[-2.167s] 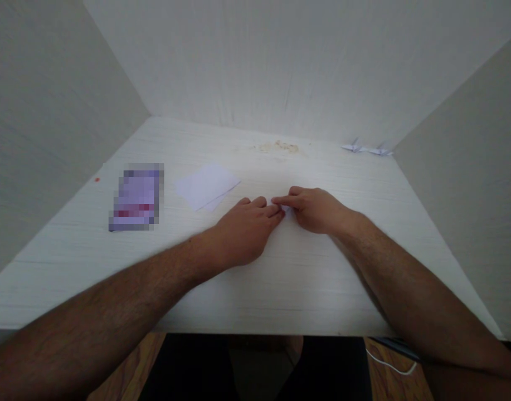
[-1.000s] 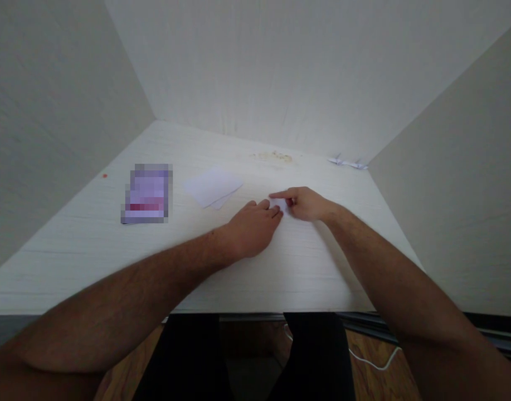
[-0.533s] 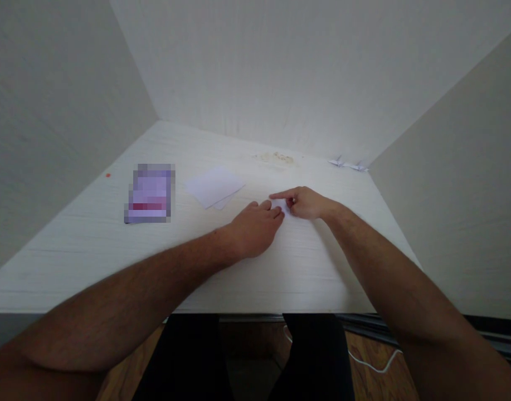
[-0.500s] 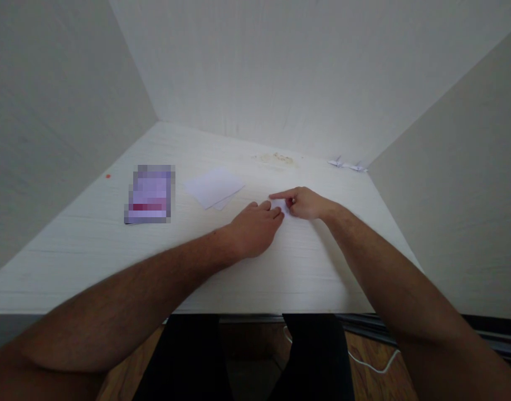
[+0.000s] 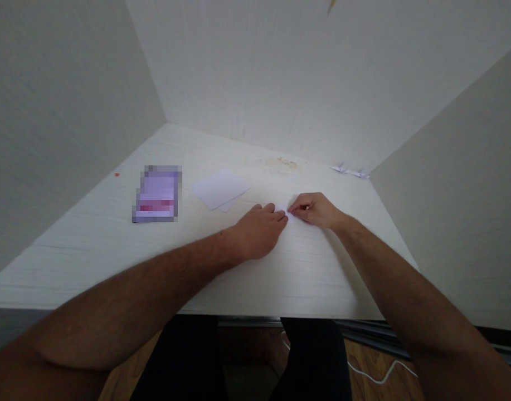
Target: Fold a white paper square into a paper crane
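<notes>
A small piece of white paper (image 5: 283,209) lies on the table, mostly covered by my fingers. My left hand (image 5: 261,231) rests palm down, its bent fingers holding the paper against the tabletop. From the other side, my right hand (image 5: 316,209) pinches the paper's right edge between thumb and fingertips. How the paper is folded cannot be made out under the hands. Left of my hands, flat sheets of white paper (image 5: 219,189) lie overlapping.
A blurred purple-white rectangular object (image 5: 157,192) lies on the white table (image 5: 92,245) at left. Small folded paper shapes (image 5: 350,171) sit at the back right, against the wall. An orange speck (image 5: 117,175) is near the left wall, and a white cable (image 5: 380,381) runs across the floor.
My right hand has drawn in its outstretched index finger and now pinches the paper's edge. My left hand keeps holding the paper down. The camera view has shifted slightly.
</notes>
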A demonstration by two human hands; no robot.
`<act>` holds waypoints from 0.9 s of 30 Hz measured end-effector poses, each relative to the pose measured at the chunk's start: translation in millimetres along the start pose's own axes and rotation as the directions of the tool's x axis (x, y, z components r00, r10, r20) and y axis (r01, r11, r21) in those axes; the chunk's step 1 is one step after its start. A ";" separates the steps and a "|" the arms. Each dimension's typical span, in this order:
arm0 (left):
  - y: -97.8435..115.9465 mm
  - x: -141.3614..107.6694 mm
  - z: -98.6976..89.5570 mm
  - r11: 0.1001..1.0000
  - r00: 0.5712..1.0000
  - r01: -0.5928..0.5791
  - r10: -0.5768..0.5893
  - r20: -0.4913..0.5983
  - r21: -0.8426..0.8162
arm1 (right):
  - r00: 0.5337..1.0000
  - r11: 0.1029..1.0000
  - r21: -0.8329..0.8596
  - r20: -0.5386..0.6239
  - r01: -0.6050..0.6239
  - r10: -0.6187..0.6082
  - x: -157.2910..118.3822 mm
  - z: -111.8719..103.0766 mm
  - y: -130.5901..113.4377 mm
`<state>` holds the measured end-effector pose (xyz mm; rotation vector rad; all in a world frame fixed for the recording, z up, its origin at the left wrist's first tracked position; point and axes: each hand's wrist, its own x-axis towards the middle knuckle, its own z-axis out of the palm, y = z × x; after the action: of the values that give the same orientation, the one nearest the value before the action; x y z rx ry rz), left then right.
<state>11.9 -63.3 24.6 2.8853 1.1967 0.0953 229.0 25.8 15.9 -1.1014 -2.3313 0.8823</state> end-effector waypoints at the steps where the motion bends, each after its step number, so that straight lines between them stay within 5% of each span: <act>1: -0.1 0.0 -0.1 1.000 1.000 0.000 0.000 -0.002 0.002 | 1.000 1.000 -0.012 0.009 0.018 -0.018 1.7 0.3 0.9; 17: 0.7 0.3 -2.3 0.999 0.999 0.012 -0.011 0.030 -0.047 | 0.989 0.981 -0.132 0.069 0.139 -0.131 36.1 18.8 3.2; 20: 1.4 -1.0 -2.6 0.998 1.000 0.019 -0.018 0.022 -0.054 | 0.989 0.980 -0.133 0.041 0.146 -0.142 30.1 19.2 3.7; 23: 1.7 -1.7 -5.0 0.999 0.999 0.018 -0.016 0.029 -0.048 | 0.997 0.997 -0.072 -0.073 0.028 -0.034 16.9 13.7 4.8; 27: 0.5 -1.3 -6.6 0.998 0.998 0.026 -0.022 0.060 -0.057 | 0.999 0.999 -0.053 -0.040 -0.002 0.000 2.2 3.3 4.1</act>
<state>11.0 -64.6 31.1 2.8029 1.1981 0.0425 227.8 28.3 10.9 -1.1317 -2.3335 0.7956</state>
